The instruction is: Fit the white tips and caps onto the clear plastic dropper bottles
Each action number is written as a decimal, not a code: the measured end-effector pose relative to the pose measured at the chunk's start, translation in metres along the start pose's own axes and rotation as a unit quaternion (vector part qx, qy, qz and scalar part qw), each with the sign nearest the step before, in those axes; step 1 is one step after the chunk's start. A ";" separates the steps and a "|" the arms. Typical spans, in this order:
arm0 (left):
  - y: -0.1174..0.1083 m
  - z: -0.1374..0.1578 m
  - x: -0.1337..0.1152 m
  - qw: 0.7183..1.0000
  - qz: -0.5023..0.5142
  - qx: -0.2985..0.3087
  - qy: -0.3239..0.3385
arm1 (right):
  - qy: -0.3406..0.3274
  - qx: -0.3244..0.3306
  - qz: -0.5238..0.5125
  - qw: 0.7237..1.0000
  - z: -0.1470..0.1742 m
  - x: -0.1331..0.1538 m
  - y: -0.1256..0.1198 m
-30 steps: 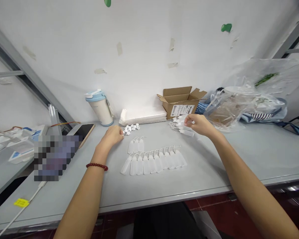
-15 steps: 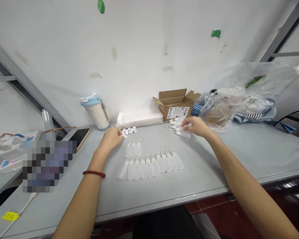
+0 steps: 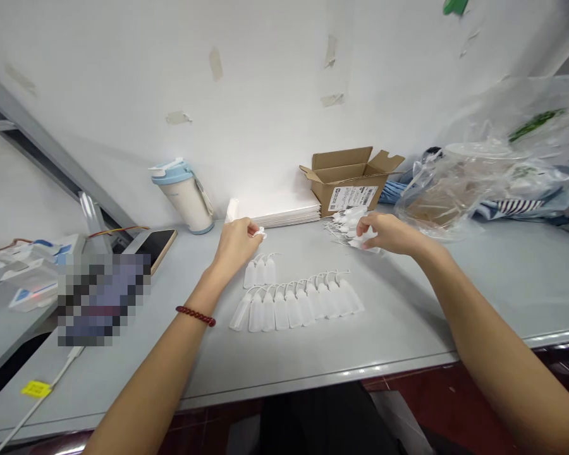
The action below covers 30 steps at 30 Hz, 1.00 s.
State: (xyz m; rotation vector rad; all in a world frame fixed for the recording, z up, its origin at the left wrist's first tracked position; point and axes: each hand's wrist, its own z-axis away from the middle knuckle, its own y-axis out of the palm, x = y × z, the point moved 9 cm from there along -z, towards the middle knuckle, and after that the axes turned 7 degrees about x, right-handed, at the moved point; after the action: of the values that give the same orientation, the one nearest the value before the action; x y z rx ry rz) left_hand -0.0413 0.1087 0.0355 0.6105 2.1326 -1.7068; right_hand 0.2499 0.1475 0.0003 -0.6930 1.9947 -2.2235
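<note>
On the grey worktop (image 3: 313, 354) in front of the person I see a long row of frosted white pieces (image 3: 294, 308), about ten by my count, their broad ends toward the person and their thin tails curving off to the right at the far end. Their long axes run roughly front to back, fanning outward at either end of the row. Just behind its left part stands a short row (image 3: 260, 273) of three, pointing the same way.

The left hand (image 3: 237, 243) has thumb and forefinger close together over some small white bits (image 3: 262, 233); whether it pinches one, I can't tell. The right hand (image 3: 389, 234) is half curled at a loose pile (image 3: 353, 218) of the same pieces, too overlapped to count, before one open cardboard box (image 3: 344, 197); I can't make out whether its fingers grip one.
</note>
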 end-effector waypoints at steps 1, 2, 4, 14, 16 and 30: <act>0.002 0.001 -0.003 1.000 0.019 0.001 0.006 | 0.010 0.002 0.005 1.000 0.000 -0.001 0.000; 0.005 0.002 -0.003 0.999 0.048 0.004 0.008 | 0.018 0.005 0.008 1.000 0.001 -0.003 0.001; 0.011 0.004 0.001 0.993 0.117 0.009 0.002 | 0.028 0.014 0.014 0.999 0.001 -0.006 0.004; 0.022 0.016 0.019 0.922 0.377 0.026 -0.085 | 0.022 0.018 -0.017 0.999 0.007 0.013 -0.002; 0.024 0.018 0.018 0.910 0.402 0.028 -0.098 | 0.004 0.021 -0.042 0.999 0.012 0.026 -0.006; 0.039 0.031 -0.008 0.896 0.431 0.089 -0.065 | -0.014 0.427 -0.140 0.893 0.053 0.077 0.069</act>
State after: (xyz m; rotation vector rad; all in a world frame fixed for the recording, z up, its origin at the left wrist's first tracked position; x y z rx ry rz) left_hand -0.0142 0.0844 -0.0002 1.2215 1.2787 -1.3543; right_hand 0.1843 0.0607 -0.0418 -0.8799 0.7340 -2.8432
